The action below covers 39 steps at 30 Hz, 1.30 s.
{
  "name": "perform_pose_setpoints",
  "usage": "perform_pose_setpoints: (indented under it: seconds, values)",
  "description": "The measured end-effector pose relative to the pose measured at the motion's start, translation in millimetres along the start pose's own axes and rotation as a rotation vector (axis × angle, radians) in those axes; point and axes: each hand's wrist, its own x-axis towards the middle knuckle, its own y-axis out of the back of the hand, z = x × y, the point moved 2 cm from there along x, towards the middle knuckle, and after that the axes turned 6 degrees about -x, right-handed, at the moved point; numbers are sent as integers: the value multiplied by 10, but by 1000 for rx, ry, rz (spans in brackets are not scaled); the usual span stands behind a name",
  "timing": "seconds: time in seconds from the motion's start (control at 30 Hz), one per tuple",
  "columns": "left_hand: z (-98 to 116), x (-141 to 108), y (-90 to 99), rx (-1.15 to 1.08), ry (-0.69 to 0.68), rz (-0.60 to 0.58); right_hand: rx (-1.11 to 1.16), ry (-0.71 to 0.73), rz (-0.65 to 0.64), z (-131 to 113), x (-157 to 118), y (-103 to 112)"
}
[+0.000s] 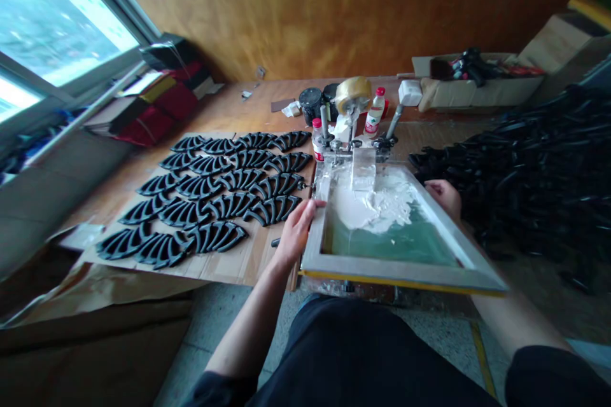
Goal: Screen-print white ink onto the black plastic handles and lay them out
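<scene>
A screen printing frame [312, 245] with green mesh sits before me, its near edge raised and tilted. White ink [367, 206] is smeared over the mesh's far half. At the frame's left rail is my left hand [294, 229], its fingers closed on the edge. My right hand [446, 197] is beyond the right rail, fingers curled; what they hold, if anything, is hidden. A pale squeegee-like block [363, 168] rests at the screen's far end, by the metal clamp [382, 146]. Rows of black fan-shaped plastic parts [198, 186] lie on cardboard to the left.
Dark parts are heaped [525, 172] on the right. Behind the clamp stand a tape roll [353, 92], a red-capped bottle [375, 113] and a black tub [310, 105]. An open carton [482, 95] is at back right; boxes [147, 114] line the window side.
</scene>
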Motion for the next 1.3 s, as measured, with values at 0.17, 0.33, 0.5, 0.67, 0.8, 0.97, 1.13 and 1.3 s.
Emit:
perform_pose_setpoints:
  seconds: [0.17, 0.33, 0.5, 0.67, 0.8, 0.97, 1.13, 1.3]
  values:
    - [-883, -133, -58, 79, 191, -62, -55, 195, 132, -621, 262, -71]
    - [-1195, -49, -103, 252, 196, -20, -262, 301, -214, -1213, 122, -416]
    - [-1183, -49, -83, 296, 178, -28, -178, 574, -393, -1136, -408, -383]
    - [-1184, -56, -83, 284, 187, -11, -96, 738, -554, -1106, -506, -223]
    - [-1161, -53, -76, 269, 197, 2, -123, 592, -355, -1135, -466, -319]
    - [-1135, -50, -85, 257, 219, 29, -1, 688, -403, -1038, -769, -452]
    - [-1036, -54, -72, 206, 226, 8, 15, 451, -336, -1221, -369, -338]
    - [-646, -68, -32, 38, 182, -17, -50, 273, -88, -1132, 370, 37]
